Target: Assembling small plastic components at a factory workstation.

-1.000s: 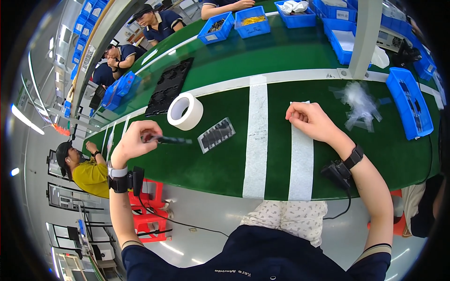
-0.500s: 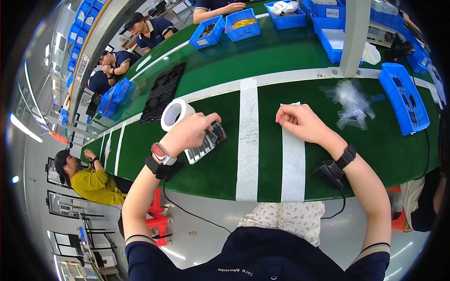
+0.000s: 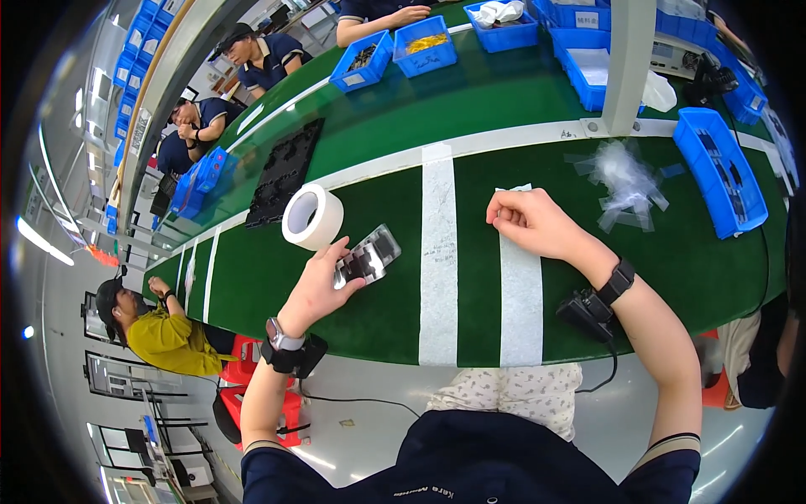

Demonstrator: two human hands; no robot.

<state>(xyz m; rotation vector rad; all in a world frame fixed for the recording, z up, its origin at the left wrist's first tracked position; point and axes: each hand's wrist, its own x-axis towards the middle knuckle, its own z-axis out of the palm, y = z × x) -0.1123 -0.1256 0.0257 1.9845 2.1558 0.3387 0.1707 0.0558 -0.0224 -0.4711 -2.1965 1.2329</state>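
Note:
A small flat piece (image 3: 379,249), shiny and clear with black patches, lies tilted on the green table left of centre. My left hand (image 3: 314,292) has its thumb and fingers around the near-left end of that piece. Just beyond this hand a roll of white tape (image 3: 332,220) rests on its side. My right hand (image 3: 537,225) hovers at the far end of a white strip (image 3: 521,311) on the table, fingers curled and pinched together. Whatever lies between those fingertips, if anything, is hidden. Another white strip (image 3: 438,294) runs between my two hands.
Crumpled clear film pieces (image 3: 626,181) lie right of my right hand, beside a blue bin (image 3: 720,172) of dark strips. A black tray (image 3: 285,172) sits at the far left. A metal post (image 3: 628,76) rises from the table. Several people sit around.
My left hand has drawn back toward me and turned, now gripping the flat piece by its near end and uncovering more of it. The right hand stays nearly where it was.

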